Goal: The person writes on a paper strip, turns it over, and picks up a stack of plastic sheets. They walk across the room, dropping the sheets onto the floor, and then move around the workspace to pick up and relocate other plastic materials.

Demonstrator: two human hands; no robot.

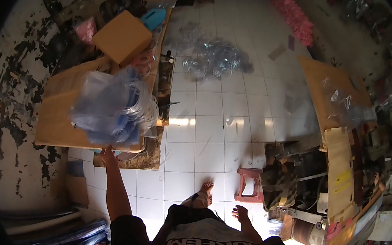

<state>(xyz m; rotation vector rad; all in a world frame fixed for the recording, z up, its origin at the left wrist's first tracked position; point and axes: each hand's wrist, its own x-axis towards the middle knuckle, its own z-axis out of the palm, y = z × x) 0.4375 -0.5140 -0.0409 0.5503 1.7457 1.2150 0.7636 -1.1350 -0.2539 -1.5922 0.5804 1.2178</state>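
Observation:
My left hand (pixel 108 152) reaches to the near edge of the cardboard-covered table on the left. Its fingers look closed at the lower edge of a pile of clear and bluish plastic bags (pixel 114 109), though the fingertips are small and partly hidden. The upper part of the pile is blurred. Beneath the pile lies a brown cardboard sheet (pixel 53 112). Low in front of my body, my right hand (pixel 239 211) hangs in the air with its fingers apart, holding nothing. The closest thing to it is a reddish plastic stool (pixel 249 186).
Behind the pile sit a closed cardboard box (pixel 122 37) and a turquoise item (pixel 154 19). Clear plastic (pixel 216 59) is heaped on the tiled floor (pixel 208 130). A pink bundle (pixel 292 17) lies at the far right. Machinery (pixel 306 234) and a cardboard-topped bench (pixel 340 170) line the right side.

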